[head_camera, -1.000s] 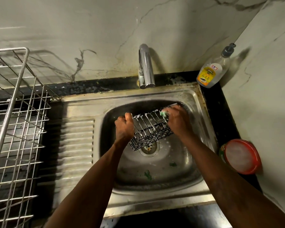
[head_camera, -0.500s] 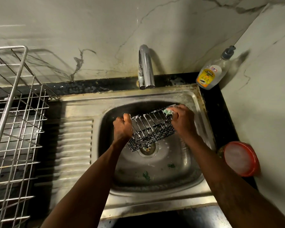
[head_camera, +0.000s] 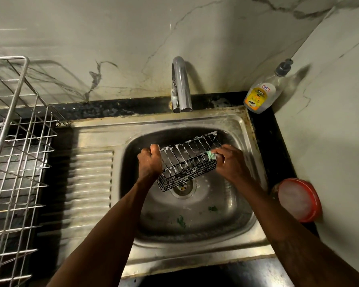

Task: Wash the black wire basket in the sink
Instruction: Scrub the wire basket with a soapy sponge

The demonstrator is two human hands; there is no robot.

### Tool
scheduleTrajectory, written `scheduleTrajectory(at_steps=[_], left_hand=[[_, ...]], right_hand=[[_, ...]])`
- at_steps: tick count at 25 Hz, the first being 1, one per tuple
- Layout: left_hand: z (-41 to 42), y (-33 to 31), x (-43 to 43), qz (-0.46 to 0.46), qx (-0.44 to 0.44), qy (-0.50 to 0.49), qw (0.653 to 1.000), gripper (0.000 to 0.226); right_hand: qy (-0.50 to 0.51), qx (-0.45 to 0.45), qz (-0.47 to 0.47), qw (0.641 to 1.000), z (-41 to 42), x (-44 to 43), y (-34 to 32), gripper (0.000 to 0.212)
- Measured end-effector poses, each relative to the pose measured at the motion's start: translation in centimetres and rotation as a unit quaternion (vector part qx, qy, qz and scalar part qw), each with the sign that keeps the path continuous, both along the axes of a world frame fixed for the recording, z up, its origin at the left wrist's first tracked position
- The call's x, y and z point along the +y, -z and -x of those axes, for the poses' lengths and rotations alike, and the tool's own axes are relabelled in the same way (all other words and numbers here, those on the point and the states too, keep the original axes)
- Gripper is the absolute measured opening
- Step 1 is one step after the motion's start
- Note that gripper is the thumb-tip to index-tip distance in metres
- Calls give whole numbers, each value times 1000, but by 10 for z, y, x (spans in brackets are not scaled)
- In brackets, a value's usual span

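Note:
A black wire basket (head_camera: 187, 162), streaked with white foam, hangs tilted over the drain of the steel sink (head_camera: 245, 129). My left hand (head_camera: 150, 163) grips the basket's left end, thumb up. My right hand (head_camera: 229, 162) pinches a small green scrubber (head_camera: 211, 155) and presses it against the basket's near right side. The far right corner of the basket points toward the back of the bowl.
A chrome tap (head_camera: 180, 85) stands behind the sink, with no water running. A dish soap bottle (head_camera: 263, 90) sits at the back right corner and a red-rimmed tub (head_camera: 298, 199) on the right counter. A steel dish rack (head_camera: 15, 158) fills the left. Green scraps (head_camera: 180, 220) lie in the bowl.
My right hand with the scrubber has slid from the basket's far right corner toward me along its right side. The left hand keeps its grip.

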State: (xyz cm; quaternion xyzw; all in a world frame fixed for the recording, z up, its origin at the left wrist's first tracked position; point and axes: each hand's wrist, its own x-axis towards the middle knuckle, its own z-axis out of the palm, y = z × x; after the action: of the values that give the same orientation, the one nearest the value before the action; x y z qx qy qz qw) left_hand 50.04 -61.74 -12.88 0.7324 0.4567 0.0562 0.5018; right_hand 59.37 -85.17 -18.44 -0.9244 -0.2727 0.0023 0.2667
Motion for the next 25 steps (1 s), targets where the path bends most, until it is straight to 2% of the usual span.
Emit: scheduleTrajectory(at_steps=[5, 13, 17, 19, 25], left_hand=[[3, -3, 3, -13, -9, 5, 1000, 43], [4, 5, 3, -11, -7, -4, 1000, 45], [2, 29, 17, -21, -20, 8, 1000, 46], [2, 39, 21, -26, -26, 17, 999, 47], [2, 46, 18, -39, -49, 40, 997, 49]], right_hand=[[106, 1, -60, 993, -21, 23, -8, 27], [38, 26, 12, 999, -57, 37, -3, 30], [-2, -26, 22, 999, -29, 3, -4, 28], [9, -47, 18, 999, -14, -11, -8, 28], [93, 20, -8, 995, -47, 34, -4, 27]])
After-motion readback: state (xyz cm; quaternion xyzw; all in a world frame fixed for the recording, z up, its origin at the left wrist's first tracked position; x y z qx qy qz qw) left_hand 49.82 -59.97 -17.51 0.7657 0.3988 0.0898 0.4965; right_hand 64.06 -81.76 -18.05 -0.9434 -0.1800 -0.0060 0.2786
